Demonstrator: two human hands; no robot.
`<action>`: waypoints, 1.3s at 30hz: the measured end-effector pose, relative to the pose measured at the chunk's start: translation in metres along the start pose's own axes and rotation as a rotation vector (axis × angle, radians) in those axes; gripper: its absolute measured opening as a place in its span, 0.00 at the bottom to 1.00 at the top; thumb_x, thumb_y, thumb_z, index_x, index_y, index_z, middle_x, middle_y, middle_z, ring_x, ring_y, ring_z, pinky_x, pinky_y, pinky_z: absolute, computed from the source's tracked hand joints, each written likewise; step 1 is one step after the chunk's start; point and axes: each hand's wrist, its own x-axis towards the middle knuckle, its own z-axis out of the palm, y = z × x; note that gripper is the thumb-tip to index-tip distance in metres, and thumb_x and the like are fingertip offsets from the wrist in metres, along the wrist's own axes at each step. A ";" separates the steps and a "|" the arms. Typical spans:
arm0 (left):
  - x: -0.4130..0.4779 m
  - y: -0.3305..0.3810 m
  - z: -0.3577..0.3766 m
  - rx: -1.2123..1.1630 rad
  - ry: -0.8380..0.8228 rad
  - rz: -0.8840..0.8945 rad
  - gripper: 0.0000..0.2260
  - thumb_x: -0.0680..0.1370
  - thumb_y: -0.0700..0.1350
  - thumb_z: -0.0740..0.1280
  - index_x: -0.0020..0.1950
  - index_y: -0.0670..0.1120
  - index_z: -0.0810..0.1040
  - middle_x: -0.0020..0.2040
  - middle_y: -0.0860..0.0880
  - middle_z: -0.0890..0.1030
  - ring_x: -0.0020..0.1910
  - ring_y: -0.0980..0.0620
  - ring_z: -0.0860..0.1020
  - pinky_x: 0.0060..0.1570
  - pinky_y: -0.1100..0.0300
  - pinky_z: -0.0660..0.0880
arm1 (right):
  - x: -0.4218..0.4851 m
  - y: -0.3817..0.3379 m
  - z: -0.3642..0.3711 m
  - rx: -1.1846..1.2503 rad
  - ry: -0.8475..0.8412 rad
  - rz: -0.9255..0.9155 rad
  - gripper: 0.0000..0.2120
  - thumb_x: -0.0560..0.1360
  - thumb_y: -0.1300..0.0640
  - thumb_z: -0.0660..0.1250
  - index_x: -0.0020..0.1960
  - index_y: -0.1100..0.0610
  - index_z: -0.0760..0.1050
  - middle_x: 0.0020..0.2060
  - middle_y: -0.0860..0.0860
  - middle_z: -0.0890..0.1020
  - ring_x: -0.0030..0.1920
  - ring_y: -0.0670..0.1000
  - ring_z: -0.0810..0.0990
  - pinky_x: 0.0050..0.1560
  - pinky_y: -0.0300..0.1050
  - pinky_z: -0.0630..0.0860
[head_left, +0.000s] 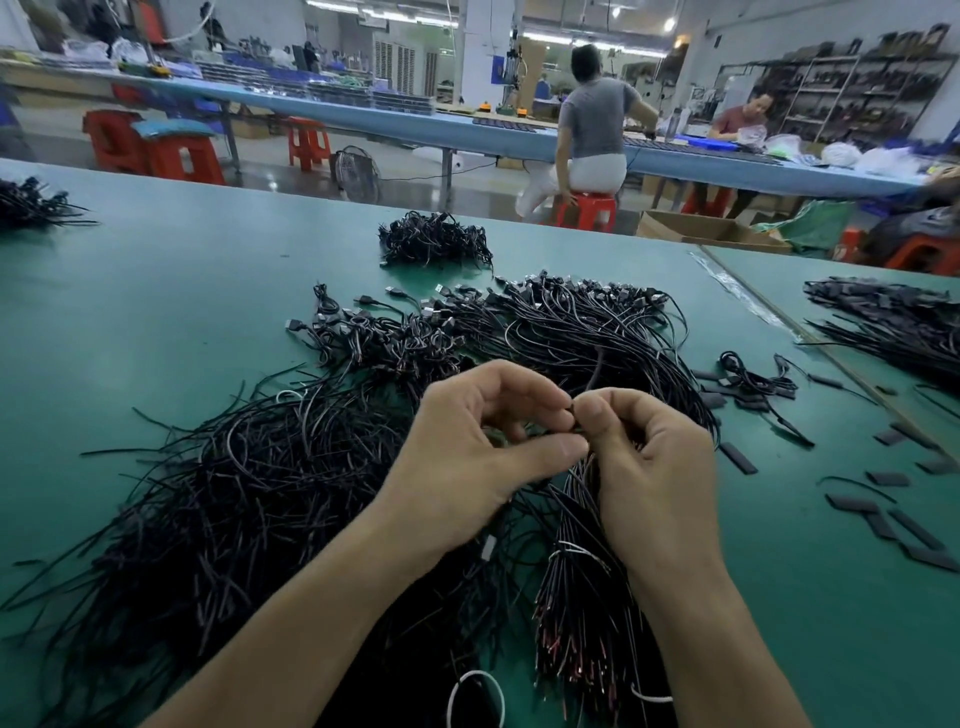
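Head view: cable heap (260, 493) on green worktop (156, 291).
Left hand (462, 457): pinches black cable end (573, 413).
Right hand (649, 467): pinches same end.

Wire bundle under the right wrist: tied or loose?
Tied. A white band wraps the wire bundle; its wires run parallel, unlike the loose pile at left. Left hand and right hand pinch a small black piece.

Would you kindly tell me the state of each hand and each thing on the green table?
left hand, pinching the small black piece.
right hand, pinching the same piece.
small black piece, held between both hands.
cable pile, loose and tangled.
wire bundle, gathered, under the right hand.
black sleeves, flat, scattered.
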 end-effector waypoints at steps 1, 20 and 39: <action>0.000 -0.002 0.003 0.102 0.039 0.025 0.11 0.68 0.41 0.81 0.43 0.51 0.82 0.38 0.55 0.82 0.36 0.60 0.76 0.38 0.67 0.73 | 0.000 0.000 0.000 0.000 0.033 -0.005 0.05 0.78 0.51 0.68 0.46 0.50 0.82 0.42 0.49 0.84 0.43 0.44 0.81 0.44 0.39 0.75; -0.004 0.002 0.003 0.031 -0.075 -0.153 0.08 0.70 0.62 0.68 0.47 0.67 0.78 0.32 0.48 0.83 0.26 0.55 0.78 0.27 0.66 0.72 | -0.009 -0.016 0.004 -0.135 0.108 -0.561 0.05 0.77 0.59 0.69 0.47 0.48 0.77 0.39 0.43 0.81 0.39 0.35 0.77 0.40 0.23 0.69; 0.008 0.009 -0.022 -0.129 0.013 -0.230 0.06 0.75 0.46 0.72 0.47 0.43 0.84 0.39 0.43 0.85 0.35 0.51 0.82 0.34 0.63 0.78 | -0.008 -0.010 0.011 0.388 -0.341 0.007 0.09 0.73 0.52 0.67 0.40 0.57 0.80 0.28 0.42 0.79 0.29 0.37 0.75 0.32 0.27 0.71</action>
